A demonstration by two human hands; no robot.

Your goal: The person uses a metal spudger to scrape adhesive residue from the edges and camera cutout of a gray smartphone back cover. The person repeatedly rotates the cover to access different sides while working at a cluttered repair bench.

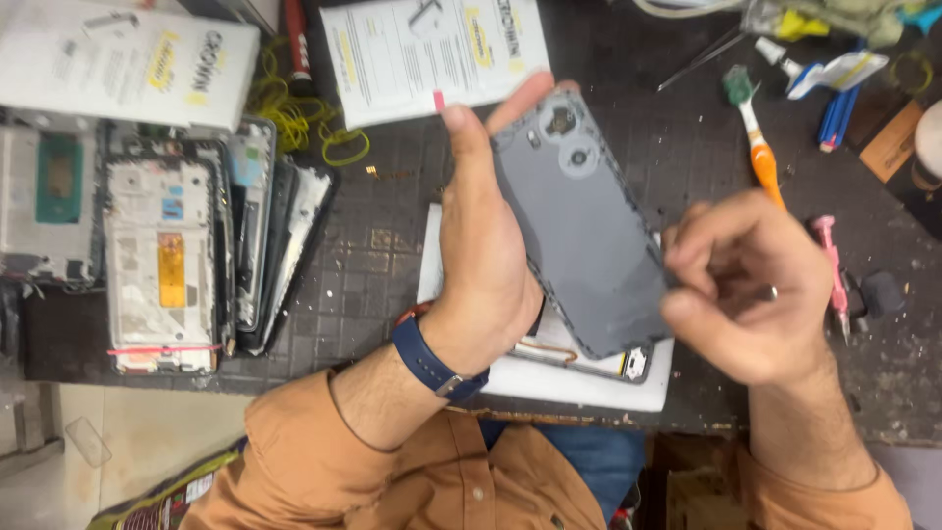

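My left hand (481,245) grips a grey phone back cover (584,231) along its left edge, holding it tilted above the bench with its camera cut-outs at the top. My right hand (751,285) is curled at the cover's lower right edge, fingers pinched against it; what the fingertips hold is too blurred to tell. Under the cover lies an opened phone body (589,358) on a white sheet (574,383). A blue watch strap sits on my left wrist.
A stack of dismantled phone frames and screens (186,255) fills the left of the dark gridded mat (383,245). White boxes (432,54) lie at the back. An orange-handled brush (758,137), a pink screwdriver (834,270) and tweezers lie to the right.
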